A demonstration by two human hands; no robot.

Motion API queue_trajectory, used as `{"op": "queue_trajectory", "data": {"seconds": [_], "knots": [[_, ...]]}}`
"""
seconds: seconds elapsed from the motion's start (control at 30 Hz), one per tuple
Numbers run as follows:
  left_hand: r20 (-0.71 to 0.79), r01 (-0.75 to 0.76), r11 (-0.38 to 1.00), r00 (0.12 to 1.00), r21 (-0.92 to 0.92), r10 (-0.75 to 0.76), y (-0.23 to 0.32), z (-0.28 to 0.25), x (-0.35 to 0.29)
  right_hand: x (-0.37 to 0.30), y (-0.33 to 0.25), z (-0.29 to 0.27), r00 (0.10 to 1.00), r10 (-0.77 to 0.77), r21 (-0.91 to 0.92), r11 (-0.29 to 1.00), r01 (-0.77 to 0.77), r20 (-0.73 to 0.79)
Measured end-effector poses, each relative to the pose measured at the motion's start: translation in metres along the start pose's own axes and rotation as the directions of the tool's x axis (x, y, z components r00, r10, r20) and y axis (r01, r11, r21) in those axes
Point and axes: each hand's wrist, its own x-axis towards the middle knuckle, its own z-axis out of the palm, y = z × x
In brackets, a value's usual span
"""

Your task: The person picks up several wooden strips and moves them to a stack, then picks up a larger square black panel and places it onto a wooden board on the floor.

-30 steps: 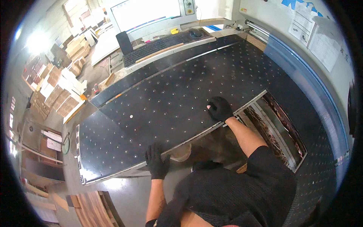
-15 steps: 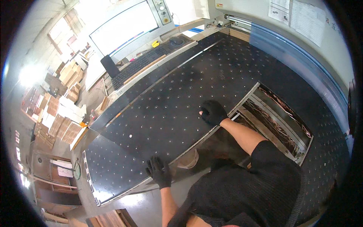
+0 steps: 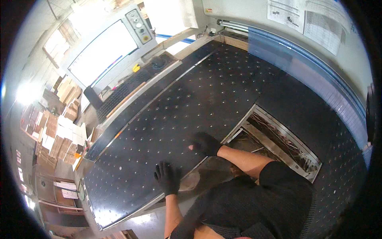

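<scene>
Left hand moved in over the table, closer to my right hand
Left hand: black-gloved, palm down, fingers spread, over the table near its front edge; firm contact cannot be told. Right hand: black-gloved, fingers curled in, thumb tip bare, just left of the gap; whether anything is inside it I cannot tell. Table: black, with rows of pale dots, before me and beneath both hands. Gap: framed in metal, bars and loose strands inside, to the right. Far side: keyboard and mouse, with a lit screen beyond. Right: blue see-through curtain below papers on a pale panel. Left: stacked boards on the floor
</scene>
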Motion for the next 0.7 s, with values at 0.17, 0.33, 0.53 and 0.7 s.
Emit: {"op": "queue_trajectory", "data": {"seconds": [0.17, 0.33, 0.53, 0.7], "knots": [[0.032, 0.016, 0.995, 0.999, 0.102, -0.02, 0.025, 0.012, 0.018, -0.001, 0.055, -0.055, 0.996, -0.071, -0.192, 0.98, 0.059, -0.057], [0.093, 0.087, 0.992, 0.991, 0.087, -0.095, 0.033, 0.002, 0.022, -0.002, 0.074, -0.089, 0.997, -0.007, -0.162, 0.987, -0.005, -0.076], [0.095, 0.22, 0.968, 0.968, 0.12, -0.232, 0.052, -0.001, 0.024, 0.001, 0.068, -0.093, 0.993, -0.107, -0.229, 0.969, 0.092, -0.057], [0.082, 0.222, 0.96, 0.968, 0.172, -0.239, 0.044, 0.01, 0.018, 0.003, 0.071, -0.093, 0.993, -0.095, -0.196, 0.977, 0.081, -0.064]]}}
